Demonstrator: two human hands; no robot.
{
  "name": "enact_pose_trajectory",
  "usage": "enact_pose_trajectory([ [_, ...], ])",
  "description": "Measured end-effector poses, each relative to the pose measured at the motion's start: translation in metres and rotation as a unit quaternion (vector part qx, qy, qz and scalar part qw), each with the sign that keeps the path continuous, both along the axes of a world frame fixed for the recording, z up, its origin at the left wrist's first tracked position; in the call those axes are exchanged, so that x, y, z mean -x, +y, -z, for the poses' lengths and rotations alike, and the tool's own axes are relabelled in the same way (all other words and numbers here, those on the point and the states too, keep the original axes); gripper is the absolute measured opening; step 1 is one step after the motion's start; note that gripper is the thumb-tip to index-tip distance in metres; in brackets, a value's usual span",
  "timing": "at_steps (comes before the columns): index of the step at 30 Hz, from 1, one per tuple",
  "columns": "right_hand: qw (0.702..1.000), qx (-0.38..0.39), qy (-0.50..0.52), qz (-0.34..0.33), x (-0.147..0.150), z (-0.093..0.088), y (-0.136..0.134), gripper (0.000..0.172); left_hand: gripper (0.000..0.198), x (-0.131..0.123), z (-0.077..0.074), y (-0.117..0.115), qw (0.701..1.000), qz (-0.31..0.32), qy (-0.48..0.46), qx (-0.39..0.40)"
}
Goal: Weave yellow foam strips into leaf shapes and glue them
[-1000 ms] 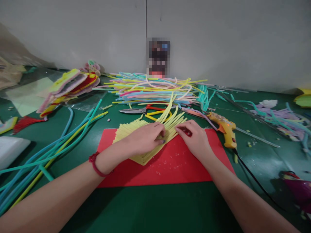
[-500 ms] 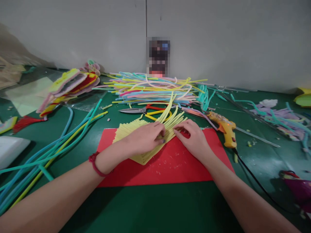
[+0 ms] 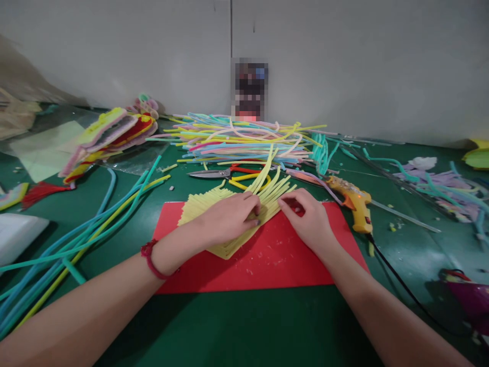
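A pale yellow piece of woven pipe cleaners (image 3: 229,251) lies on a red mat (image 3: 286,270), its loose ends fanning toward the upper right. My left hand (image 3: 229,216) rests across the weave, with thumb and fingers closed on the strips near the middle. At the right edge of the fan, my right hand (image 3: 309,219) has thumb and forefinger pinched at the tip of a yellow pipe cleaner. Its other fingers are curled. Just behind the weave lie scissors (image 3: 208,174) with red and yellow handles, partly covered by the loose ends.
A heap of multicoloured pipe cleaners (image 3: 244,137) lies at the back by the wall. On the right is a yellow glue gun (image 3: 359,206) with a black cord. Blue and green pipe cleaners (image 3: 99,232) stretch across the left, near a finished colourful ornament (image 3: 110,137).
My right hand has slid slightly to the right, toward the ends of the fanned strips. My left hand stays in place on the weave.
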State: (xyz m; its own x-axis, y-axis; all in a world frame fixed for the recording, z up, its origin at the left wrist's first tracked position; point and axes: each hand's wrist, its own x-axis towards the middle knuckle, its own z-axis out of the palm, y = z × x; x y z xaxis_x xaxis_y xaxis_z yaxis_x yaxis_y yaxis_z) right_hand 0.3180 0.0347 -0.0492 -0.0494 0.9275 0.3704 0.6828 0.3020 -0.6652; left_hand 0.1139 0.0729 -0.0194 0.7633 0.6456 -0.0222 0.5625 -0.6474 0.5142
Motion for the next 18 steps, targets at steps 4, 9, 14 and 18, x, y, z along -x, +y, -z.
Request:
enact_pose_trajectory([
  [4, 0.999, -0.003, -0.030, -0.015, -0.0015, 0.0013, 0.0016, 0.006, 0.003, 0.0010, 0.0023, 0.0005, 1.000, 0.003, -0.011, -0.002],
  [9, 0.999, -0.005, -0.051, -0.009, -0.0014, 0.0033, 0.0020, 0.008, 0.005, 0.0004, 0.0018, 0.0003, 1.000, 0.005, -0.011, 0.003],
  [14, 0.999, 0.002, -0.039, 0.001, -0.0013, 0.0041, 0.0014, 0.008, 0.005, 0.0005, 0.0011, -0.0001, 1.000, 0.004, -0.006, 0.003],
  [18, 0.998, -0.007, -0.059, -0.018, -0.0026, 0.0048, 0.0026, 0.012, 0.004, 0.0009, 0.0021, 0.0001, 1.000, 0.005, -0.009, 0.000],
])
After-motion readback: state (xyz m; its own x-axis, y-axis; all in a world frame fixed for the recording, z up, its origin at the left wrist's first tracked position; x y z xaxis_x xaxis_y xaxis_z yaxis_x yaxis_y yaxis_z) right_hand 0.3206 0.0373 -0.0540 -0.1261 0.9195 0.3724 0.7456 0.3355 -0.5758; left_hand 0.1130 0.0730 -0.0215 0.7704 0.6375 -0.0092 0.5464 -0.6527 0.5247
